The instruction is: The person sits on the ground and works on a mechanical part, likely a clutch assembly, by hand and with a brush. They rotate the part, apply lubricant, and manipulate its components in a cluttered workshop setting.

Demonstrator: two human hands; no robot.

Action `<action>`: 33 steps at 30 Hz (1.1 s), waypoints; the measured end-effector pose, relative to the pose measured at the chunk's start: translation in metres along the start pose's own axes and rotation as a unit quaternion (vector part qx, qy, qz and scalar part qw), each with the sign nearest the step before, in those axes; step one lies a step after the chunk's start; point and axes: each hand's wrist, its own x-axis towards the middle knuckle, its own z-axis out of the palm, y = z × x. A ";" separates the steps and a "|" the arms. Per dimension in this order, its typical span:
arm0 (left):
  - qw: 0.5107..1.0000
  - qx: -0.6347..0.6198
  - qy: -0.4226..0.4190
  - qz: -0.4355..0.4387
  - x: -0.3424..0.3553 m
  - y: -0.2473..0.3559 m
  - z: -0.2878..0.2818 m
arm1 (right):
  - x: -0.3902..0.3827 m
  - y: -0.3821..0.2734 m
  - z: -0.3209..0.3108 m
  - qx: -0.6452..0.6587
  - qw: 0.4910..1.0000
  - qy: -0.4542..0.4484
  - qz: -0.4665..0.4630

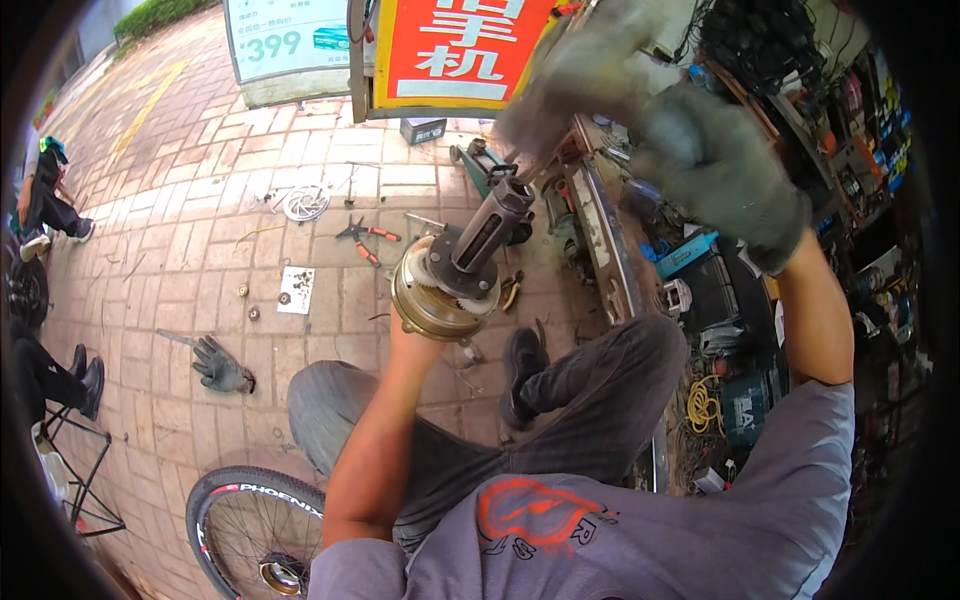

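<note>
My left hand [413,347], bare and mostly hidden beneath the part, holds up a round brass-coloured hub motor gear assembly [440,305]. Pale toothed gears show on it, under a dark flange. A dark slotted metal tube [490,228] with a socket-like end stands on the assembly, tilted to the right. Raised at the upper right, my right hand [735,175] wears a grey glove and is closed, smeared by motion. It grips what looks like a hammer [585,75], its brownish-grey head badly blurred above and beyond the tube.
Pliers [368,240], a brake disc [306,203], a white card [295,289] and a loose glove [221,366] lie on the paving. A bicycle wheel [208,520] is at my lower left. Cluttered tool shelves [725,290] line the right. Seated people's legs [60,375] show at far left.
</note>
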 end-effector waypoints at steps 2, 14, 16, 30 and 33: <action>1.000 0.001 -0.004 -0.006 -0.002 -0.007 0.000 | 0.002 0.000 -0.022 0.114 0.985 0.123 0.036; 0.994 0.071 -0.036 -0.074 -0.010 0.004 -0.009 | -0.006 0.019 0.029 -0.066 0.993 -0.086 -0.035; 0.995 0.078 -0.009 -0.056 -0.002 -0.001 -0.009 | -0.005 0.027 0.047 0.073 0.994 -0.068 0.041; 0.974 0.176 0.045 -0.138 -0.008 0.005 -0.019 | -0.098 0.206 0.454 0.439 0.701 -0.248 0.504; 0.974 0.158 0.052 -0.151 0.001 0.013 -0.006 | -0.178 0.256 0.550 0.562 0.546 -0.263 0.563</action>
